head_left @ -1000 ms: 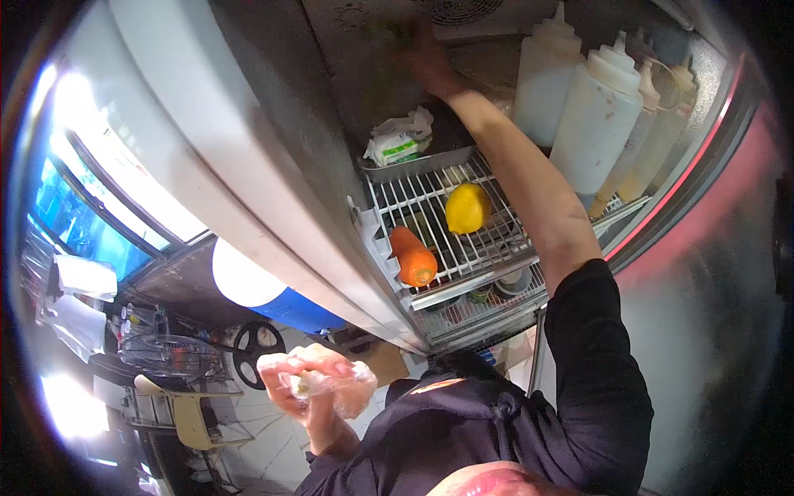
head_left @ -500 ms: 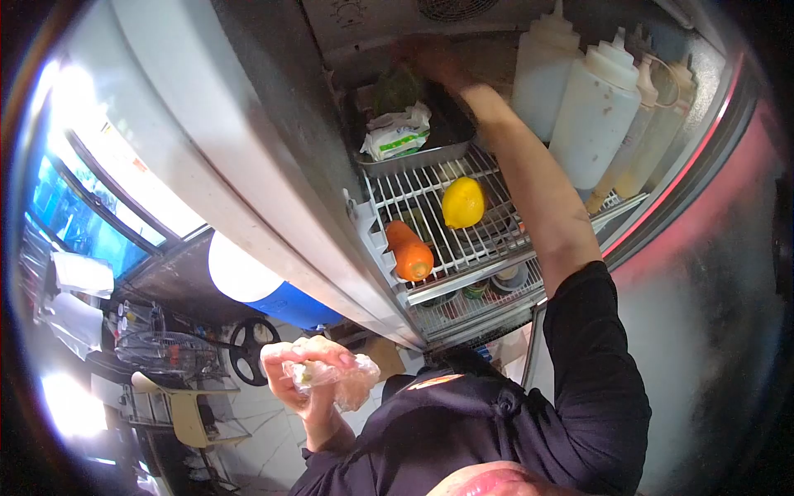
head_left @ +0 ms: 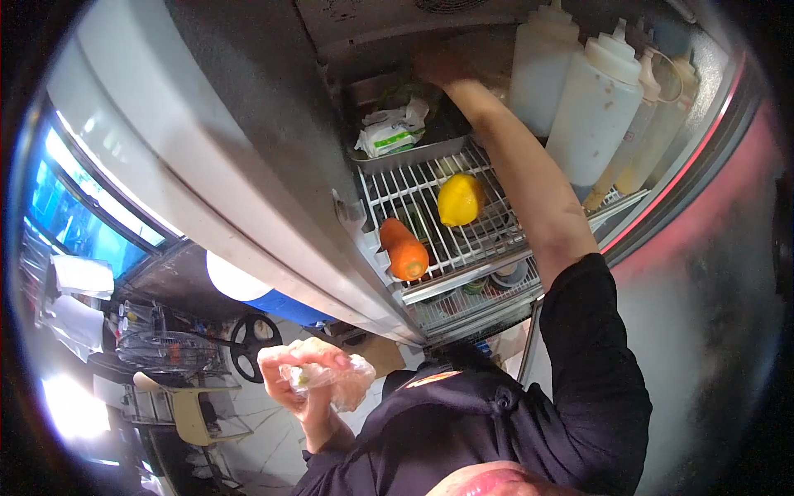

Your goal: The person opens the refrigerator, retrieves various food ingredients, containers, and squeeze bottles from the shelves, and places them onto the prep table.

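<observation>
My left hand (head_left: pixel 302 368) is closed around a crumpled clear plastic bag (head_left: pixel 351 384), held up in front of the black shirt. A bit of something pale green shows at the bag's end; I cannot make out what it is. My right arm reaches deep into the fridge, past the metal tray (head_left: pixel 413 155). At the tray's far end my right hand (head_left: pixel 438 62) is dark and blurred, its fingers hidden. In the tray lie a white and green packet (head_left: pixel 389 136) and some dark greens. A lemon (head_left: pixel 461 199) and a carrot (head_left: pixel 404 250) rest on the wire rack.
Several squeeze bottles (head_left: pixel 595 107) stand along the fridge's right side. Below the rack (head_left: pixel 451 255) is a lower shelf with small containers. The fridge's white frame edge (head_left: pixel 207 182) runs along the left. A blue and white drum (head_left: pixel 289 306) and a chair (head_left: pixel 194 417) are on the floor beyond.
My right hand has shifted slightly right and down at the back of the tray, uncovering more of the tray's inside. My left hand keeps hold of the plastic bag, nearly still.
</observation>
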### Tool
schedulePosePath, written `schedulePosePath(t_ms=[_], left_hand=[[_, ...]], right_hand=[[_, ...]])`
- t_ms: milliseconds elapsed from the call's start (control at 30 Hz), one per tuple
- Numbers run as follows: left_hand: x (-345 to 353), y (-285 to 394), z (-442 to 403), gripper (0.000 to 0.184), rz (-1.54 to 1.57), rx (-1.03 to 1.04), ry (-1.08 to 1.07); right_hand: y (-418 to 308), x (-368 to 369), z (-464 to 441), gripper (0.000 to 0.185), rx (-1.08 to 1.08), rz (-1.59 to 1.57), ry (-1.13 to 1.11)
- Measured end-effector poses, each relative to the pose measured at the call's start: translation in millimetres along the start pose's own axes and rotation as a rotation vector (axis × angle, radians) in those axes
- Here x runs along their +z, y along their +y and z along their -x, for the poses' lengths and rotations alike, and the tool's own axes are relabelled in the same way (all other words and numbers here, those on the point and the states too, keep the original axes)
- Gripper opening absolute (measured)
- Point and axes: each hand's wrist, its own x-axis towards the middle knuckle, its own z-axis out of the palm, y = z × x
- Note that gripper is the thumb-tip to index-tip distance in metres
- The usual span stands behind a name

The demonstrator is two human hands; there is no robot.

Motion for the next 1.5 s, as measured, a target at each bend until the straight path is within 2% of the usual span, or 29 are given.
schedulePosePath(t_ms=[100,267,467,567,633,733,933,1000,1100,1200,1333,1500], left_hand=[[-3,-2,4,0.043,-0.007,-0.004,0.015],[-7,-5,4,0.042,-0.006,0.015,-0.019],[0,5,6,0.035,-0.024,0.005,0.021],[-3,9,6,0.034,-0.032,0.01,0.013],[-9,8,8,0.033,-0.018,0.013,-0.001],[-11,7,11,0.034,-0.04,-0.01,0.017],[-8,6,10,0.035,-0.043,0.003,0.004],[-10,4,12,0.034,-0.045,-0.008,0.021],[-14,3,13,0.033,-0.076,-0.004,0.016],[-15,6,11,0.031,-0.101,-0.015,0.013],[-14,3,10,0.03,-0.131,-0.028,0.034],[-14,0,9,0.035,-0.096,-0.023,0.005]], right_hand=[[0,-11,-8,0.042,-0.127,-0.155,-0.171],[-30,-46,0,0.053,-0.005,-0.298,-0.577],[-12,24,6,0.046,-0.03,-0.145,-0.743],[-14,17,-1,0.038,-0.082,0.096,-0.734],[-24,-15,-1,0.035,-0.059,0.19,-0.71],[-27,-11,5,0.034,-0.12,0.239,-0.625],[-11,62,5,0.036,0.088,-0.191,-0.749],[-10,60,-6,0.038,0.003,-0.146,-0.969],[-14,44,-7,0.04,-0.069,-0.094,-0.913],[-13,23,-8,0.039,-0.096,-0.101,-0.7],[-4,-6,-24,0.039,-0.183,-0.304,-0.347],[-4,-18,-49,0.039,-0.269,-0.371,-0.175]])
